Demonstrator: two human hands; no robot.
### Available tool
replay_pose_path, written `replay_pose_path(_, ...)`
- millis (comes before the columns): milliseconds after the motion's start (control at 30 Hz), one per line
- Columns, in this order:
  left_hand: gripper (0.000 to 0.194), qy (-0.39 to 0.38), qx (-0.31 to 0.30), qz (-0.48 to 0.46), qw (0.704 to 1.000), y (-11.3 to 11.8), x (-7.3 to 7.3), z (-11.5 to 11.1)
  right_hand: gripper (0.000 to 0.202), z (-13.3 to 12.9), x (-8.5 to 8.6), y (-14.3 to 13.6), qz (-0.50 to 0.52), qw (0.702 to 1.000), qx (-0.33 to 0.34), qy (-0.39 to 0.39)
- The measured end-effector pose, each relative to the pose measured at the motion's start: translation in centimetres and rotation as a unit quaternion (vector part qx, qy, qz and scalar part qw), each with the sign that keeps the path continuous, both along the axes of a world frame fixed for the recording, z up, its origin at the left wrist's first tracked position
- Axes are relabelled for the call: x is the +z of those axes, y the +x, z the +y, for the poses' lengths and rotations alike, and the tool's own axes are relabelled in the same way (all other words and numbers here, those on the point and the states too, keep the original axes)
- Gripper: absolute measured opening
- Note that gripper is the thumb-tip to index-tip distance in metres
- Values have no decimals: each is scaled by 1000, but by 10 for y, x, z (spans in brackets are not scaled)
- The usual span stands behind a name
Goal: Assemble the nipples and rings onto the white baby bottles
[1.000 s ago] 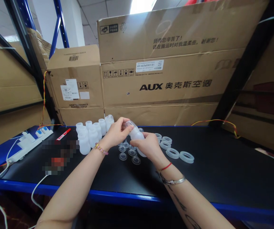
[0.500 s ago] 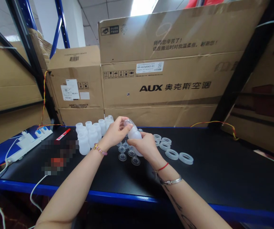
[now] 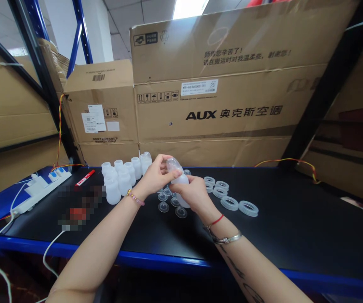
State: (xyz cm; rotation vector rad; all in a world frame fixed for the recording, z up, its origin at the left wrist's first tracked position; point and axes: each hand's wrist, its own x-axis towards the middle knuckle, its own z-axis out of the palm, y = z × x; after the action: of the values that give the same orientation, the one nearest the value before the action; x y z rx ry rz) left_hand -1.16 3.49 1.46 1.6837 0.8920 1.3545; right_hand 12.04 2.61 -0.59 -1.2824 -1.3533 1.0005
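My left hand (image 3: 159, 172) grips a clear domed cap (image 3: 174, 165), which sits over the top end of a translucent white baby bottle (image 3: 181, 179). The bottle is tilted, and my right hand (image 3: 191, 190) is wrapped around its body. Both hands are closed and close together above the table; they hide part of the bottle. Below them lie several clear silicone nipples (image 3: 163, 206). To the right are several translucent rings (image 3: 248, 208). A group of open white bottles (image 3: 125, 182) stands upright left of my left hand, and one at the back bears a clear cap (image 3: 146, 157).
A red and white marker (image 3: 85, 177) lies beside a white power strip (image 3: 41, 190) on the left. Large cardboard boxes (image 3: 231, 139) stand along the back of the black table (image 3: 295, 227). A blurred-out object (image 3: 78, 212) with a white cable is at the left.
The clear cap has come down over the bottle's top, covering more of it than before. Both hands stay in nearly the same place. The view has shifted slightly.
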Motion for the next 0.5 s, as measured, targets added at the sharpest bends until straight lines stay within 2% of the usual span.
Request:
replay_pose_path(233, 50, 0, 21, 22, 1000, -5, 4, -1, 21, 6, -2, -3, -32, 999, 20, 1)
replay_pose_path(367, 49, 19, 35, -1, 999, -16, 10, 4, 39, 7, -3, 0, -94, 995, 14, 29)
replay_pose_path(433, 48, 47, 82, -15, 995, -25, 14, 8, 54, 6, -2, 4, -112, 992, -11, 50)
replay_pose_path(500, 47, 80, 164, -6, 983, -37, 18, 12, 63, 5, 2, 11, -102, 991, -37, 75)
